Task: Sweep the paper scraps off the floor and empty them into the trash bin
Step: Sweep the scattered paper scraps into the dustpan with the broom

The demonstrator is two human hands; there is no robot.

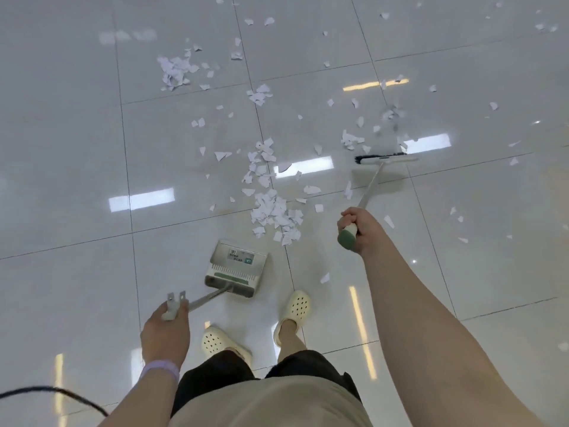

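Head view – paper scraps (275, 211) between hands, ahead of dustpan (236, 268)

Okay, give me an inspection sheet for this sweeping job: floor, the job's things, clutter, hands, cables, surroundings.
Surface: glossy pale tiled floor, with ceiling lights reflected in it.
Job's things: paper scraps spread widely, largest heap just ahead of the dustpan; dustpan holds no scraps that can be seen; broom head down among scraps to the right. Trash bin: nothing seen.
Clutter: nothing seen beyond the scraps.
Hands: left hand holds the dustpan handle; right hand grips the broom handle near its green end.
Cables: one black cable loops at lower left.
Surroundings: cream clogs behind the dustpan; purple wristband on the left wrist.
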